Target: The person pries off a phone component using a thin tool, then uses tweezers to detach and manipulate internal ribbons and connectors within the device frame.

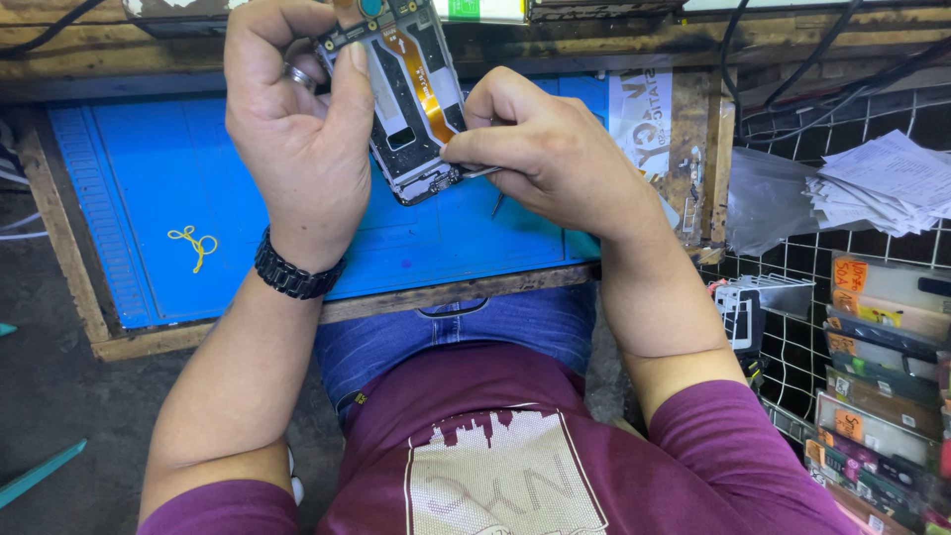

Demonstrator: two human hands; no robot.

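Observation:
My left hand (297, 119) grips an opened phone frame (406, 99) from its left side, holding it tilted above the blue work mat (149, 198). An orange flex cable (421, 79) runs down the inside of the frame. My right hand (545, 149) pinches thin metal tweezers (482, 170) whose tip touches the lower end of the frame. A black watch sits on my left wrist, and a ring on a left finger.
A small yellow wire loop (195, 243) lies on the mat at left. A stack of papers (882, 183) rests on a wire rack at right, above several boxed parts (882, 396). The wooden bench edge (446, 292) runs across my lap.

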